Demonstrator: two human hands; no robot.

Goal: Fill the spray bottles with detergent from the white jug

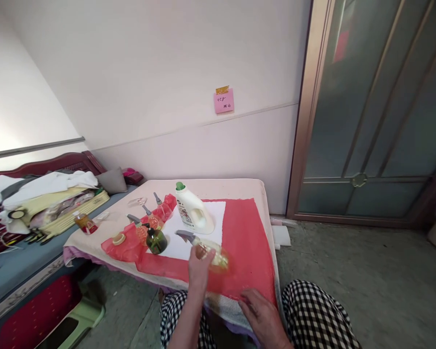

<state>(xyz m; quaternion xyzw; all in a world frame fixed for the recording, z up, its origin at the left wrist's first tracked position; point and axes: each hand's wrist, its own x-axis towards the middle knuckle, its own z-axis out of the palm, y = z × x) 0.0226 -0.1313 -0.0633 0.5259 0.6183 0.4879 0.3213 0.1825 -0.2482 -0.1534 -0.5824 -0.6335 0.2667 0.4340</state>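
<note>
My left hand (199,269) is closed around a clear yellowish pump bottle (212,254) with a grey nozzle, held just above the red cloth (245,242). Flat on the near edge of the table, on the red cloth, rests my right hand (261,312), fingers stretched out and holding nothing. A white detergent jug (194,211) with a green cap stands on a white sheet behind the held bottle. A dark green round bottle (156,240) and several small orange pump bottles (154,220) stand to the left.
The low table (218,186) stands against a white wall bearing a pink note (224,100). A bed with folded clothes (43,194) lies left, a glass sliding door (378,111) right. A small juice bottle (85,223) and a tape roll (118,238) sit at the table's left.
</note>
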